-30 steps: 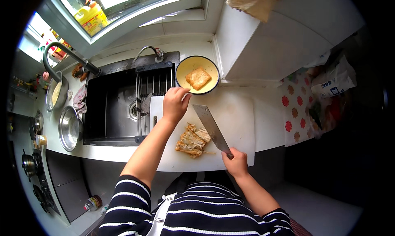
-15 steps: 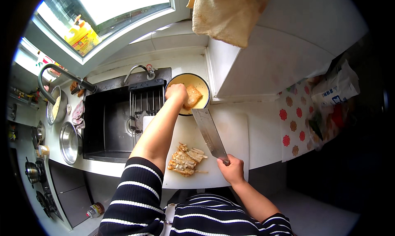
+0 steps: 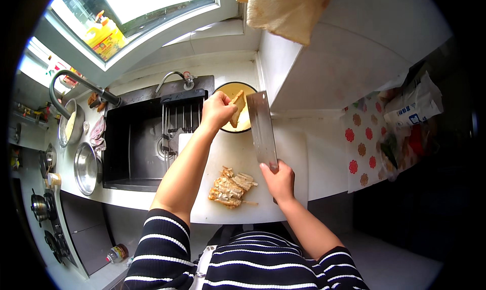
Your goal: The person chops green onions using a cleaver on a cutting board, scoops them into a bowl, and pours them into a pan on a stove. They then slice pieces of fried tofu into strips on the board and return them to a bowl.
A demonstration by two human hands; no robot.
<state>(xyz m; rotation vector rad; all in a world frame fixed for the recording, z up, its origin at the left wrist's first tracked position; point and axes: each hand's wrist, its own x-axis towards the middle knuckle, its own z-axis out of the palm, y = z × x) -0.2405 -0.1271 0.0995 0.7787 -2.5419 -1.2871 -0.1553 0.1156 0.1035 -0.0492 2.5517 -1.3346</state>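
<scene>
My left hand [image 3: 218,111] pinches a flat golden-brown slab of what looks like fried tofu [image 3: 237,108], tilted on edge over the near part of a cream-coloured bowl [image 3: 226,88] with a dark rim. In my right hand [image 3: 279,181] is a cleaver [image 3: 262,128], gripped by its handle, its broad blade pointing away from me and overlapping the bowl's right side in view. Below both hands lies a white cutting board [image 3: 283,138]. A heap of cut tofu strips [image 3: 230,189], browned outside and pale inside, rests on its near half.
Left of the board is a black sink [image 3: 139,143] with a rack across it and a faucet behind. A steel bowl [image 3: 86,168] stands beyond the sink. A wall cabinet [image 3: 344,67] juts in at the right, past which lies a flowered mat [image 3: 362,148] with bags.
My left hand has lifted the tofu slab up from inside the bowl. The cleaver has moved farther from my body and now stands more upright in view.
</scene>
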